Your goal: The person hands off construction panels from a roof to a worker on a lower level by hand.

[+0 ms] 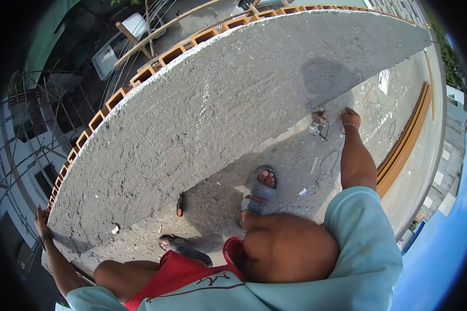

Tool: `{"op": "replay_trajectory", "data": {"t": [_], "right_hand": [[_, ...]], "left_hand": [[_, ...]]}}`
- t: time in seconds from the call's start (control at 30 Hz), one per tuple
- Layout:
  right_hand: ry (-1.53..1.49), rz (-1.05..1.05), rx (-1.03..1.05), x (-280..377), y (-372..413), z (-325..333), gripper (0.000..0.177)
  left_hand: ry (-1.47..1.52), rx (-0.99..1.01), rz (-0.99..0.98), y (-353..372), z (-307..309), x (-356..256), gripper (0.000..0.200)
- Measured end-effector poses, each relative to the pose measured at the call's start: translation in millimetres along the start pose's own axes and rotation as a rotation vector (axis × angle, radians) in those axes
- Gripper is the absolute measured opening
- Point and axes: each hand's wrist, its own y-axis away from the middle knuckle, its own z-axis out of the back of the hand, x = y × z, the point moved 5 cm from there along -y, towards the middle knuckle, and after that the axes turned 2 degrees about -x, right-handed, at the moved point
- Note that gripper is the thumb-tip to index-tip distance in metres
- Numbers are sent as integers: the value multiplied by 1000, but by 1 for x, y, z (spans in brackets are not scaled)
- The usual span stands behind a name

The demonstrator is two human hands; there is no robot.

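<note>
My left hand (40, 223) is at the far left end of a low, rough cement-plastered wall (192, 119), beside its brick edge. Its fingers are stretched out, and I see nothing held in them. Over the concrete floor on the right, my right hand (351, 117) has its fingers curled closed. What it holds, if anything, is hidden. Crumpled scraps (319, 122) lie just left of it, by the foot of the wall. A small tool with an orange-and-black handle (180, 206) rests on the floor near my feet.
Hollow orange bricks (172, 55) line the wall's outer edge, with a drop, wires and wooden poles (161, 33) beyond. Long brown bars (406, 140) lie along the right. My sandalled foot (262, 186) stands on the floor among loose debris.
</note>
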Motion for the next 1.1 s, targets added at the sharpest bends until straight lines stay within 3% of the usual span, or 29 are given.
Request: {"op": "replay_trajectory", "data": {"t": [0.07,0.17,0.23,0.3,0.37,0.43,0.5,0.57,0.63,0.67,0.7,0.77,0.9,1.03,1.07,1.1], "right_hand": [[215,84,127,-7,2,-4,28],[297,21,127,-1,14,5,28],[173,-39,97,-15,17,-1,25],[85,238,-74,-12,25,2,20],[84,233,-164,-6,30,8,20],[75,211,-244,6,38,7,21],[-794,-122,91,9,38,-12,31],[-864,-197,157,69,66,25,30],[-808,-367,330,82,61,13,27],[-796,-364,347,74,51,-2,14],[-801,-363,349,62,41,-10,14],[493,767,188,103,43,-8,11],[725,751,159,111,38,-20,19],[47,360,215,26,-9,-67,16],[-122,256,233,40,3,-57,19],[-642,-77,309,42,16,-44,17]], "left_hand": [[-31,-66,-60,-10,1,8,63],[-208,-13,-99,-27,11,14,62],[-158,11,-16,-25,11,20,60],[-136,-29,-26,-30,14,20,59],[-142,41,-10,-15,7,9,59],[-94,-119,-105,-13,6,4,60],[-95,-173,-123,-10,6,1,60],[-146,-38,-55,-13,8,4,60],[-136,-32,-19,-7,6,-1,61],[-125,-30,10,-7,7,-2,61],[-127,-35,9,-7,4,-2,61],[-122,-156,-90,-6,3,-1,60],[-132,-125,-105,-10,5,3,60],[-122,-79,-76,-8,3,3,59],[-129,-76,-67,-11,5,7,59],[-152,-97,-106,-14,6,9,60]]}}
